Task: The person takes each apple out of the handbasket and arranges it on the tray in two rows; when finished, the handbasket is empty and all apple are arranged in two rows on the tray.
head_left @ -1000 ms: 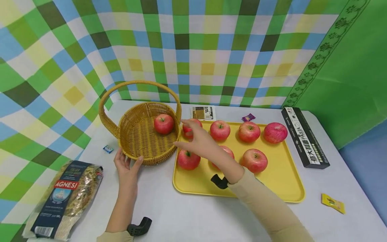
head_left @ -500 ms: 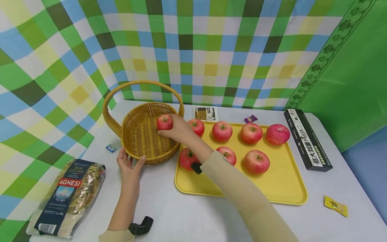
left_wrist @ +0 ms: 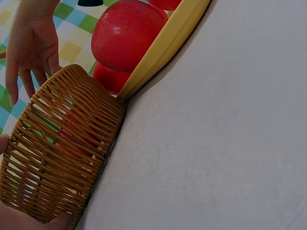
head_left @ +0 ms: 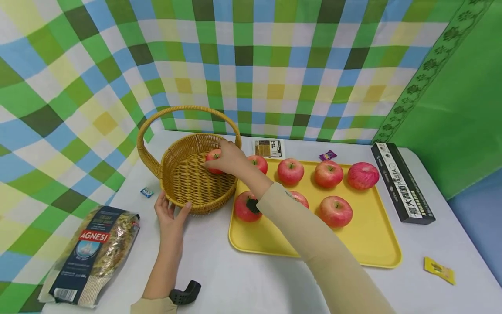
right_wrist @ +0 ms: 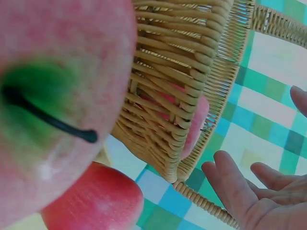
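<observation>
1. A red apple [head_left: 213, 160] is seen inside the wicker basket [head_left: 184, 179], close to the wall nearest the yellow tray [head_left: 364, 248].
2. The right hand [head_left: 231, 158] is laid over this apple with fingers curved about its far side. The apple is probably gripped, though the contact is partly hidden in the head view, and the right wrist view shows fingers spread rather than closed.
3. The left hand [head_left: 169, 213] is pressed against the basket's near wall with thumb and fingers spread; nothing is enclosed.
4. Six further apples are counted on the tray, one [head_left: 245, 207] just beside the basket.
5. Handling judgement: the apple is taken to be firm, moderately heavy, smooth-skinned and bruisable. It is best held round its widest part, not by the stem.
6. The basket is judged light and stiff and liable to slide, hence the bracing.
</observation>
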The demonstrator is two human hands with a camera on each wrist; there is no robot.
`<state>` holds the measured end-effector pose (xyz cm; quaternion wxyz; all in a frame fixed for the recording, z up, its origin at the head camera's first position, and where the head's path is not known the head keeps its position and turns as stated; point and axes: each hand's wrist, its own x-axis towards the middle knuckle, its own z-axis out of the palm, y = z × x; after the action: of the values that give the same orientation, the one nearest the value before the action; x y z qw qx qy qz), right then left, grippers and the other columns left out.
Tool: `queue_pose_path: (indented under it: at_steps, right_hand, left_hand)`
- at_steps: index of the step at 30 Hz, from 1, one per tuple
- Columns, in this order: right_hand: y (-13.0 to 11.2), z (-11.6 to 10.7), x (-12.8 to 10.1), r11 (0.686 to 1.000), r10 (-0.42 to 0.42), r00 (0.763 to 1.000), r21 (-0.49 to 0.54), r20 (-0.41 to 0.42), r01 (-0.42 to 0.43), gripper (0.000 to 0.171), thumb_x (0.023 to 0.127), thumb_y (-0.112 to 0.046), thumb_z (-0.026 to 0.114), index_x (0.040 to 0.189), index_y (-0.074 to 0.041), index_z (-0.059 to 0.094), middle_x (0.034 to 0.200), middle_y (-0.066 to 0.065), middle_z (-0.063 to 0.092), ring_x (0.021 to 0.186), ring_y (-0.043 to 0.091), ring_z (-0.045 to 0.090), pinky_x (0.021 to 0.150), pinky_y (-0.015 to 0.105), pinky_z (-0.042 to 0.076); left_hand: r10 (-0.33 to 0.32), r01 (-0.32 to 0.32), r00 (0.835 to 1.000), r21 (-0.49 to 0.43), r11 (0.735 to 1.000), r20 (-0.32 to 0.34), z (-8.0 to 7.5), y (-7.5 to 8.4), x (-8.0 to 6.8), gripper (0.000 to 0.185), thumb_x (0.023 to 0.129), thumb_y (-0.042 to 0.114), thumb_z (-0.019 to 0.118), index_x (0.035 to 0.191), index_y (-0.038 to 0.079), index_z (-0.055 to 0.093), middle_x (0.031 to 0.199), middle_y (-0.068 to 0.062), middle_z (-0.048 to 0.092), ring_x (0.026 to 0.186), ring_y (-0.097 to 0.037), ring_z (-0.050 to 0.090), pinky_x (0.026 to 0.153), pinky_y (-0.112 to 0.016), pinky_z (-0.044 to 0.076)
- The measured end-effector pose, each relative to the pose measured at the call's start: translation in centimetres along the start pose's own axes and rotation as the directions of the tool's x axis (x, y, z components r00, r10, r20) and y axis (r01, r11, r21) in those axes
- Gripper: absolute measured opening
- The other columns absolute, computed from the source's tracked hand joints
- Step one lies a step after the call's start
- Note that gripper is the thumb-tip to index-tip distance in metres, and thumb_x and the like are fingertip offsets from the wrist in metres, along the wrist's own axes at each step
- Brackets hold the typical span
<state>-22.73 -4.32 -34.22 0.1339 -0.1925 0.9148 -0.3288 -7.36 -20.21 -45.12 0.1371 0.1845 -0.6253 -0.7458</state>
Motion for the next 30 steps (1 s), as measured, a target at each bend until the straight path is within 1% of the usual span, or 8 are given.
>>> queue_pose_path:
  at_steps: [4, 8, 11, 13, 17, 20, 26, 30]
  right_hand:
    - [-0.1, 0.1, 1.1, 0.998, 0.022, 0.999, -0.054, 0.029, -0.02, 0.094, 0.083, -0.053, 0.069, 0.153, -0.01, 0.023, 0.15, 0.013, 0.033, 0.134, 0.027, 0.038, 0.103, 0.043, 0.042]
    - [-0.4, 0.4, 2.4, 0.995, 0.026, 0.998, -0.099, 0.054, -0.02, 0.092, 0.085, -0.05, 0.067, 0.152, -0.006, 0.021, 0.146, 0.014, 0.038, 0.128, 0.027, 0.044, 0.099, 0.04, 0.045]
    - [-0.6, 0.5, 3.1, 0.994, 0.049, 0.997, -0.105, 0.063, -0.043, 0.091, 0.086, -0.046, 0.068, 0.152, -0.004, 0.021, 0.143, 0.015, 0.042, 0.122, 0.028, 0.049, 0.095, 0.039, 0.047]
    - [-0.7, 0.6, 3.3, 0.991, 0.079, 0.994, -0.11, 0.071, -0.071, 0.09, 0.086, -0.045, 0.068, 0.151, -0.004, 0.022, 0.144, 0.015, 0.041, 0.123, 0.028, 0.049, 0.096, 0.039, 0.047]
    - [-0.7, 0.9, 3.4, 0.989, 0.119, 0.99, -0.103, 0.078, -0.11, 0.087, 0.087, -0.043, 0.067, 0.151, -0.005, 0.023, 0.146, 0.015, 0.039, 0.12, 0.028, 0.051, 0.091, 0.037, 0.049]
    - [-0.8, 1.1, 3.5, 0.988, 0.111, 0.992, -0.114, 0.067, -0.102, 0.085, 0.087, -0.04, 0.068, 0.15, -0.004, 0.024, 0.144, 0.016, 0.041, 0.117, 0.028, 0.053, 0.088, 0.036, 0.051]
    - [-0.8, 1.6, 3.8, 0.99, 0.098, 0.993, -0.107, 0.058, -0.092, 0.08, 0.085, -0.037, 0.071, 0.147, -0.004, 0.032, 0.13, 0.011, 0.055, 0.109, 0.025, 0.057, 0.083, 0.035, 0.052]
    - [-0.6, 1.9, 3.9, 0.992, 0.089, 0.995, -0.096, 0.053, -0.084, 0.074, 0.086, -0.036, 0.071, 0.143, -0.004, 0.037, 0.125, 0.01, 0.056, 0.106, 0.025, 0.058, 0.083, 0.035, 0.052]
  left_hand:
    - [0.004, -0.004, 1.0, -0.001, 1.0, 0.009, 0.1, -0.1, 0.1, 0.086, 0.09, 0.016, 0.069, 0.151, 0.03, 0.009, 0.159, 0.005, 0.006, 0.145, -0.019, 0.008, 0.116, -0.036, 0.022]
    - [0.004, -0.004, 1.0, 0.014, 1.0, -0.001, 0.0, -0.1, 0.1, 0.085, 0.091, 0.016, 0.068, 0.151, 0.031, 0.009, 0.159, 0.006, 0.006, 0.145, -0.019, 0.009, 0.116, -0.035, 0.022]
    - [0.004, -0.004, 1.0, 0.014, 1.0, -0.003, -0.1, -0.1, 0.1, 0.085, 0.091, 0.016, 0.068, 0.151, 0.03, 0.009, 0.16, 0.006, 0.006, 0.145, -0.019, 0.009, 0.116, -0.035, 0.022]
    - [0.003, -0.003, 1.0, 0.009, 1.0, 0.0, -0.1, -0.1, 0.1, 0.085, 0.091, 0.016, 0.068, 0.151, 0.03, 0.009, 0.159, 0.006, 0.006, 0.145, -0.018, 0.008, 0.116, -0.035, 0.022]
    - [0.002, -0.002, 1.0, 0.002, 1.0, 0.007, 0.0, 0.0, 0.1, 0.086, 0.091, 0.017, 0.068, 0.151, 0.031, 0.009, 0.159, 0.007, 0.006, 0.145, -0.017, 0.009, 0.116, -0.034, 0.023]
    - [0.002, -0.002, 1.0, 0.003, 1.0, 0.006, 0.0, 0.0, 0.1, 0.086, 0.091, 0.018, 0.069, 0.151, 0.032, 0.009, 0.159, 0.008, 0.006, 0.145, -0.017, 0.009, 0.115, -0.034, 0.023]
    - [-0.006, 0.006, 1.0, 0.009, 1.0, 0.006, 0.1, 0.2, -0.1, 0.086, 0.091, 0.018, 0.069, 0.151, 0.031, 0.009, 0.159, 0.007, 0.006, 0.145, -0.017, 0.009, 0.115, -0.034, 0.023]
    - [-0.01, 0.01, 1.0, 0.011, 1.0, 0.002, 0.0, 0.2, -0.1, 0.086, 0.09, 0.018, 0.069, 0.151, 0.03, 0.009, 0.16, 0.006, 0.006, 0.146, -0.019, 0.008, 0.116, -0.035, 0.022]
